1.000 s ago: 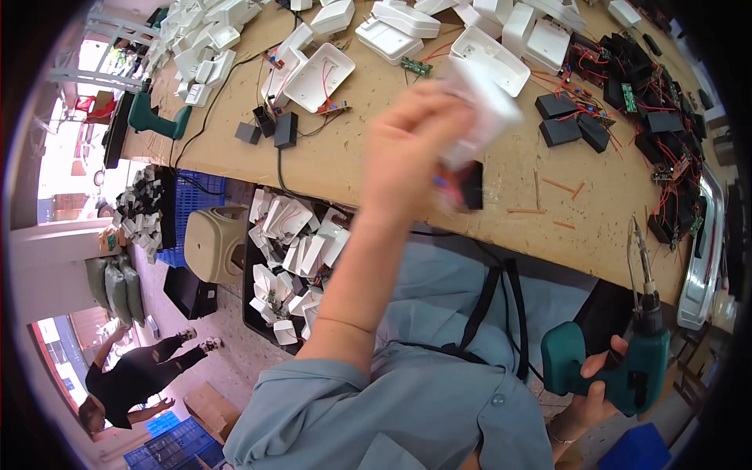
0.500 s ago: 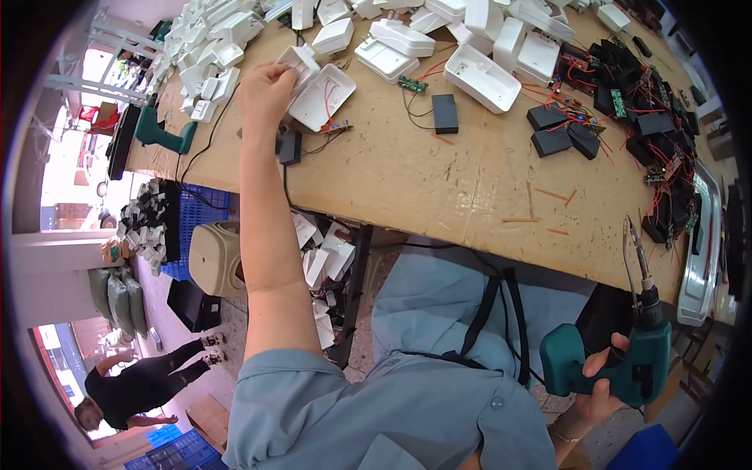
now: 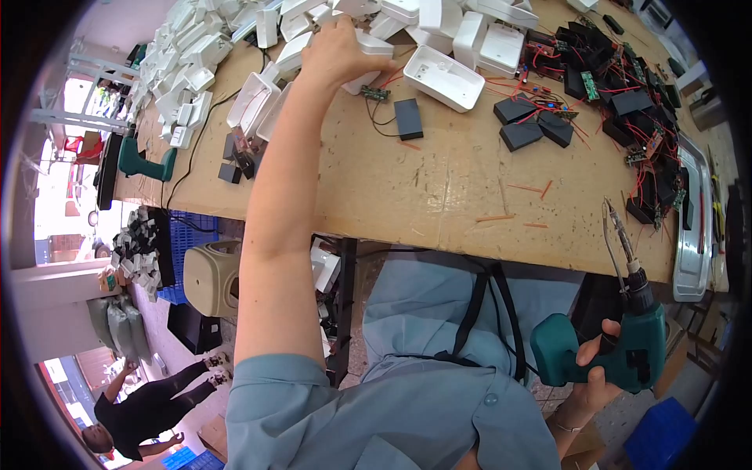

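My left hand (image 3: 335, 48) reaches far across the wooden workbench (image 3: 439, 180) and closes on a white plastic housing (image 3: 370, 48) at the edge of a pile of similar white shells. A small green circuit board (image 3: 375, 93) with wires and a flat black box (image 3: 408, 119) lie just beside it. My right hand (image 3: 595, 374) sits low by my lap, gripping a teal electric screwdriver (image 3: 623, 345) with its bit pointing up toward the table edge.
An open white tray shell (image 3: 443, 77) lies right of my left hand. Black modules with red wires (image 3: 619, 102) crowd the right side. A second teal drill (image 3: 145, 164) rests at the bench's left end. Another person (image 3: 149, 407) stands on the floor at lower left.
My left arm has swung from the middle of the bench out to the far pile of white housings and closed on one. My right hand with the screwdriver has stayed put.
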Available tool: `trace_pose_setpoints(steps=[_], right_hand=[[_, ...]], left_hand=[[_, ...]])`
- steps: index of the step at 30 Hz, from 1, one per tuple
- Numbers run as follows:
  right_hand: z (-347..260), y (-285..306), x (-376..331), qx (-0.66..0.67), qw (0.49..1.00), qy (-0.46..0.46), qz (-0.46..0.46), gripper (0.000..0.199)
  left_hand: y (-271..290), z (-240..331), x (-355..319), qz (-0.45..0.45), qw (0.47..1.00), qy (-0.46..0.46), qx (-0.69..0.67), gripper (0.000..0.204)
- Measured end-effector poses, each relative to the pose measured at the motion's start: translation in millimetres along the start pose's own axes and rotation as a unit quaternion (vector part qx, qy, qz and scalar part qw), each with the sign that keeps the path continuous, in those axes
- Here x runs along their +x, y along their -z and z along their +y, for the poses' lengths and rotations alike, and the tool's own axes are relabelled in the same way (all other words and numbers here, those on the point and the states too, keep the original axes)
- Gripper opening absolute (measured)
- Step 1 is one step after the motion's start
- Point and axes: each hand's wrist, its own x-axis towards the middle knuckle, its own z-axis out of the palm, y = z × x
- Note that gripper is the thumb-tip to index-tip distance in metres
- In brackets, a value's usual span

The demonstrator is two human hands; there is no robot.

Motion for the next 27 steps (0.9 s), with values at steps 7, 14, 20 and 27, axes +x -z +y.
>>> trace_pose_setpoints(steps=[7,14,20,27], right_hand=[[2,7,-2,0.015,1.0,-0.011,0.016,0.068],[11,9,2,0.037,0.999,-0.014,0.012,0.069],[14,7,1,0.102,0.994,-0.026,0.007,0.069],[20,5,1,0.179,0.983,-0.042,0.019,0.069]], left_hand=[[63,-11,-18,-0.058,0.966,0.128,-0.216,0.083],[68,63,-112,-0.159,0.558,0.146,-0.802,0.062],[35,145,-138,-0.357,0.435,0.169,-0.81,0.062],[39,161,-141,-0.223,0.782,0.034,-0.581,0.04]])
